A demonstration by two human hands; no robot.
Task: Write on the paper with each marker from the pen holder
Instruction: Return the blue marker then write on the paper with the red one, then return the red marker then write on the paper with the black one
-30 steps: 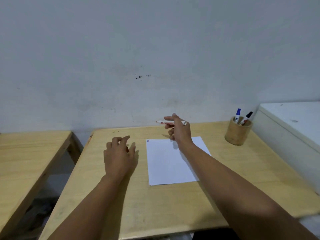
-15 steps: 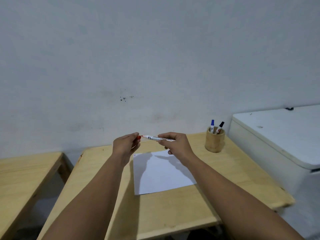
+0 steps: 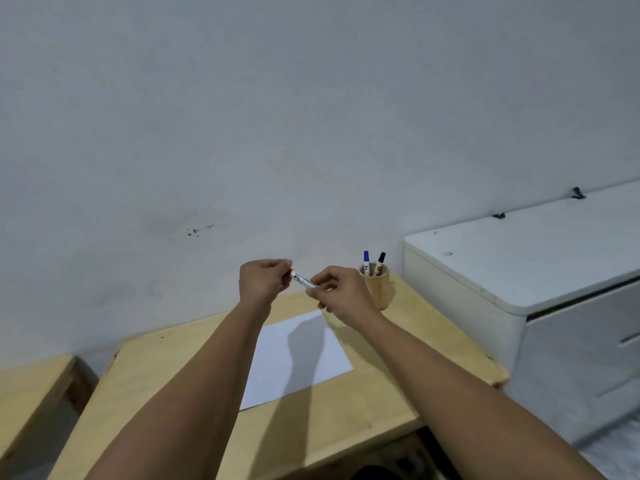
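I hold a white marker [image 3: 302, 279] with a red cap in the air above the far end of the paper. My right hand [image 3: 341, 295] grips its barrel. My left hand [image 3: 265, 282] pinches the red cap end, which is mostly hidden in its fingers. A white sheet of paper [image 3: 298, 358] lies on the wooden table [image 3: 377, 400] below my hands. A round wooden pen holder [image 3: 378, 287] stands at the table's far right corner, with a blue-capped marker [image 3: 366, 262] and a black-capped marker [image 3: 380, 263] upright in it.
A white cabinet [image 3: 540, 282] stands right of the table, higher than the tabletop. A second wooden table [image 3: 31, 389] sits to the left across a narrow gap. A grey wall runs directly behind the tables.
My left hand rose off the table and closed on the marker's red cap end. Both hands lifted the marker higher, and the view tilted up and to the right.
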